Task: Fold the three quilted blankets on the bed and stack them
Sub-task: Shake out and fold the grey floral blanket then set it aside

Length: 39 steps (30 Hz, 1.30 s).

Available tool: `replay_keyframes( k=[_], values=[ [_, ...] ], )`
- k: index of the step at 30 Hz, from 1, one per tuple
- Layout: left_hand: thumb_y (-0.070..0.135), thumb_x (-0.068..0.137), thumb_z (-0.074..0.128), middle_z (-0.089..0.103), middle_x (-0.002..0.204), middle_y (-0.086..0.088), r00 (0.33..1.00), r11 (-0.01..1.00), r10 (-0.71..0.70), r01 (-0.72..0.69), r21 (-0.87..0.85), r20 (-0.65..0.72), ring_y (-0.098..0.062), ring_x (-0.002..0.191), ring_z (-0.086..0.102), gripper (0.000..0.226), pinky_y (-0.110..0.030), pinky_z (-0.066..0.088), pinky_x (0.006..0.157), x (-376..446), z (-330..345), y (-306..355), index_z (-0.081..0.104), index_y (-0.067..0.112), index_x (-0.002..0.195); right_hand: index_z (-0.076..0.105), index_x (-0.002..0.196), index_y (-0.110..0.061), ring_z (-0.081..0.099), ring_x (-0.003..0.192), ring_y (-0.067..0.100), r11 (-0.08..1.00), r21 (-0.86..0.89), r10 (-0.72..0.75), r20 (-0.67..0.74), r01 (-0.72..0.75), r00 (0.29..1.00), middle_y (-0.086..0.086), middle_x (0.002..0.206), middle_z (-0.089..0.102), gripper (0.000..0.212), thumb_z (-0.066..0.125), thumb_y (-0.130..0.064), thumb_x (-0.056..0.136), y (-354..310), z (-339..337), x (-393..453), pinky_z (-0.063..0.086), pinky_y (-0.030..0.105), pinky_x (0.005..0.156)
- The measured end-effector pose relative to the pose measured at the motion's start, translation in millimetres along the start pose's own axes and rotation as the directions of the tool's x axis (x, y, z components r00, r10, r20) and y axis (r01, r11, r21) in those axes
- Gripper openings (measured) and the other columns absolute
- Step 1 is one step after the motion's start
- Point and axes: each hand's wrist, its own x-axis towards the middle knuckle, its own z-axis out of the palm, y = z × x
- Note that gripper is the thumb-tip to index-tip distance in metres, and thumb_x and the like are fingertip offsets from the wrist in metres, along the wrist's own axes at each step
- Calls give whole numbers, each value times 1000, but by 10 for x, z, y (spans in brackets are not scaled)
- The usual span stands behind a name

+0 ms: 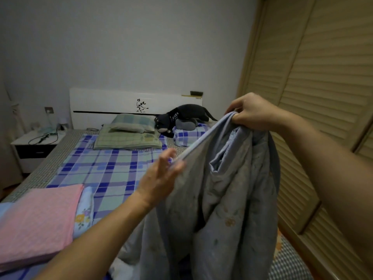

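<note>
A: Head view first. What is nearest?

B: The left hand (161, 174), fingers straight and spread, touching the edge of the grey-blue quilted blanket (226, 199). The blanket hangs in loose folds below both hands, down over the foot of the bed (36, 170).

A: And the right hand (250, 112)?

B: Higher and further out than the left, fingers curled round the blanket's top edge, gripping it. The taut hem runs between the two hands.

A: The other blankets?

B: Left of the left hand and lower, a folded pink blanket (38, 221) lies on the bed on top of a folded light-blue floral one (84, 211).

A: Beyond the hands?

B: A plaid sheet (109, 170), then green pillows (129, 134), and a black plush cat (181, 116) beneath the right hand's level, by the white headboard (101, 104). White lettering on the cat is too small to read. A louvred wardrobe (323, 77) stands behind the right hand.
</note>
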Motion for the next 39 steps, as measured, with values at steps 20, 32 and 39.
replay_keyframes(
  k=[20, 32, 39],
  values=[
    [40, 87, 63, 57, 106, -6, 785, 763, -595, 619, -187, 172, -33, 85, 62, 33, -52, 54, 71, 201, 54, 940, 34, 33, 102, 76, 92, -28, 61, 83, 8, 993, -119, 10, -21, -12, 1000, -10, 86, 67, 15, 63, -23, 87, -231, 198, 157, 51, 24, 65],
    [32, 103, 44, 57, 89, 2, 737, 560, -628, 650, -514, 248, -14, 81, 56, 33, -34, 48, 69, 20, -4, 549, 64, 16, 83, 77, 98, -29, 63, 87, 9, 990, -142, -35, -107, 20, 994, -8, 89, 70, 22, 63, -17, 86, -54, 139, 103, 48, 22, 70],
    [64, 90, 45, 55, 72, 9, 891, 803, -424, 452, -388, 161, -5, 61, 51, 50, -26, 45, 55, 126, -646, 261, 57, 22, 66, 78, 103, -29, 68, 82, 8, 995, -89, -62, -161, 48, 985, -11, 84, 72, 30, 64, -11, 85, 171, 218, 71, 55, 23, 70]
  ],
)
